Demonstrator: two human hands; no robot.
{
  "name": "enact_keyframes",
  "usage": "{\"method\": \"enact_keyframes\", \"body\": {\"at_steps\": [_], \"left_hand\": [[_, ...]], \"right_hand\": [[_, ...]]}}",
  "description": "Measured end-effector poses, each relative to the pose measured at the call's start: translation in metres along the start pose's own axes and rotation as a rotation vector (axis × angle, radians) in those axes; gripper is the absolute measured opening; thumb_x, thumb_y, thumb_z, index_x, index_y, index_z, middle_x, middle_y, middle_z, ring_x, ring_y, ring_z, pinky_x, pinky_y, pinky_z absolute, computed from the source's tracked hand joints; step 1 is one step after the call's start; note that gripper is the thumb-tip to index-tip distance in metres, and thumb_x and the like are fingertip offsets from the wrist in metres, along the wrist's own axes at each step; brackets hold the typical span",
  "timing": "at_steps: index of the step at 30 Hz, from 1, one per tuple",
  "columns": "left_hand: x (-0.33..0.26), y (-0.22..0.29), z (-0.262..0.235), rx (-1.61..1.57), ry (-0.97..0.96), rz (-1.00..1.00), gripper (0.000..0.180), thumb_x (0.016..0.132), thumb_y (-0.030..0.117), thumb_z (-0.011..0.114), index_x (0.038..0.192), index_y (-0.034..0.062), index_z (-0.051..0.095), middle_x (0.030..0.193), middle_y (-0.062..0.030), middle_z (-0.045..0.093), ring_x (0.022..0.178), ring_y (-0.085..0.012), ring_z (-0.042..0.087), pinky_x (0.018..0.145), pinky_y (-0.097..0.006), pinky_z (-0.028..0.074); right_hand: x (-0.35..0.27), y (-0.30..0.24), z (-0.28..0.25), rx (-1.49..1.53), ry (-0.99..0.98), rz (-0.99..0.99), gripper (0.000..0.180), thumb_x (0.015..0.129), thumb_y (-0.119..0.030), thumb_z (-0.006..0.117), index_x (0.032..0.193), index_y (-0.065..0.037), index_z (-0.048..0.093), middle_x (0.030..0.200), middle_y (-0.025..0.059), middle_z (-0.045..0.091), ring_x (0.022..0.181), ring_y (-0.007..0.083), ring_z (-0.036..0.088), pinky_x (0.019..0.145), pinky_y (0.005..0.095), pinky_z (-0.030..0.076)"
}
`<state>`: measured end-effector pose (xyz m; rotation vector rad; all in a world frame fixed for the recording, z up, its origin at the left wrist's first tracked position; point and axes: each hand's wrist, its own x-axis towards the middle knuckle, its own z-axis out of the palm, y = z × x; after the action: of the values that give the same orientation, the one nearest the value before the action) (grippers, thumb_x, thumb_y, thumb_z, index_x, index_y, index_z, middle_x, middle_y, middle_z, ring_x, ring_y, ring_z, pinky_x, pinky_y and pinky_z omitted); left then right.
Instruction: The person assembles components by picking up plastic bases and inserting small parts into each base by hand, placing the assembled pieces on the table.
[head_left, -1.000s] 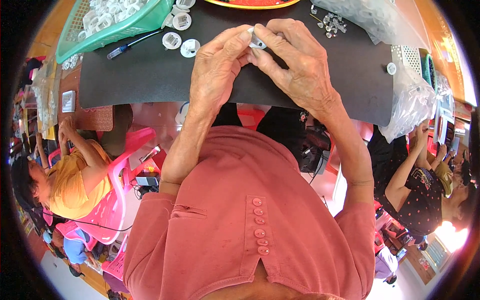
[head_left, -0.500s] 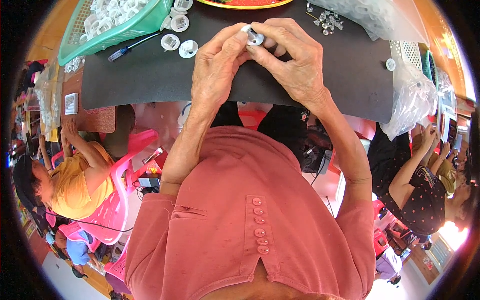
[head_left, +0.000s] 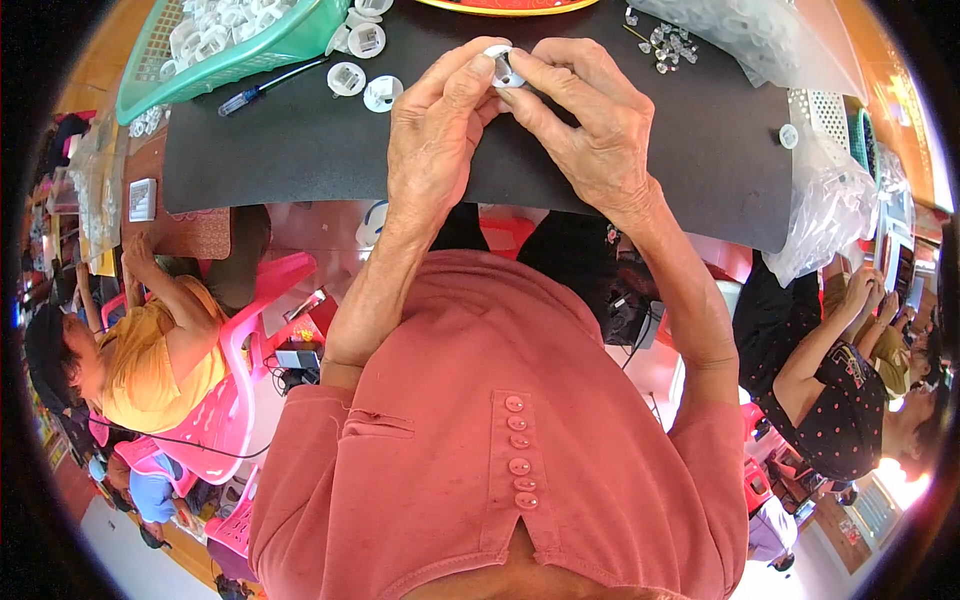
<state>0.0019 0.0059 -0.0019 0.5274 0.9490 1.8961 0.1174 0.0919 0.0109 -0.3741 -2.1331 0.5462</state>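
Note:
Between my two hands, above the dark mat (head_left: 300, 150), is a small round white plastic part (head_left: 508, 70) with a hollow middle. My left hand (head_left: 440, 120) pinches its left side between thumb and fingers. On the other side, the thumb and index finger of my right hand (head_left: 590, 115) press against it; whether that hand holds a smaller piece too, I cannot tell. Left of my left hand lie similar white round parts (head_left: 383, 94), flat on the mat. A screwdriver (head_left: 270, 85) with a blue clear handle rests near the green basket (head_left: 225, 72).
White plastic parts (head_left: 215, 35) fill the basket. Small clear pieces (head_left: 670, 46) lie scattered beyond my right hand, near a clear plastic bag (head_left: 745, 40). A red tray with a yellow rim (head_left: 510, 9) stands at the far edge. People sit at both sides, one on a pink chair (head_left: 235, 370).
The round white part has turned slightly between my fingers, and my right fingertips have shifted on it. The whole view has moved a little; both hands keep their grip.

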Motion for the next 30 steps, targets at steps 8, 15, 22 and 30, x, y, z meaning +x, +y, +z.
{"method": "enact_keyframes", "body": {"at_steps": [8,15,22,30], "left_hand": [[-0.001,0.0,0.001,0.169,0.019,0.067,0.027,0.092,0.016,0.058,0.111,-0.0021,0.062,0.095,-0.008,0.063,0.082,-0.0112,0.061,0.074,-0.024,0.053],[-0.001,0.002,0.001,0.082,-0.095,0.028,0.029,0.095,0.018,0.052,0.113,-0.0036,0.059,0.095,-0.01,0.063,0.079,-0.0157,0.063,0.074,-0.029,0.053],[0.0,-0.001,-0.001,0.086,-0.033,0.033,0.029,0.094,0.02,0.053,0.111,-0.0025,0.06,0.095,-0.0085,0.064,0.08,-0.0133,0.062,0.074,-0.028,0.052],[-0.003,-0.003,0.0,0.33,-0.02,0.097,0.026,0.094,0.021,0.055,0.107,-0.0002,0.064,0.089,-0.0041,0.063,0.076,-0.0076,0.057,0.07,-0.023,0.051]], "right_hand": [[-0.001,0.004,-0.006,0.096,-0.046,0.062,0.024,0.074,-0.008,0.073,0.096,-0.004,0.067,0.09,0.0075,0.061,0.08,0.0203,0.061,0.069,0.0292,0.05],[-0.002,-0.002,-0.015,0.187,-0.052,0.217,0.028,0.073,-0.01,0.073,0.1,-0.007,0.067,0.095,0.0074,0.063,0.085,0.0212,0.063,0.074,0.0298,0.051],[-0.005,0.009,-0.007,-0.075,-0.01,-0.083,0.029,0.069,-0.01,0.074,0.097,-0.01,0.067,0.089,0.0021,0.06,0.077,0.0198,0.056,0.07,0.0309,0.048],[-0.006,0.005,-0.006,-0.085,-0.006,-0.116,0.028,0.067,-0.009,0.074,0.094,-0.008,0.067,0.085,0.0027,0.058,0.075,0.0191,0.055,0.067,0.0307,0.048]]}}
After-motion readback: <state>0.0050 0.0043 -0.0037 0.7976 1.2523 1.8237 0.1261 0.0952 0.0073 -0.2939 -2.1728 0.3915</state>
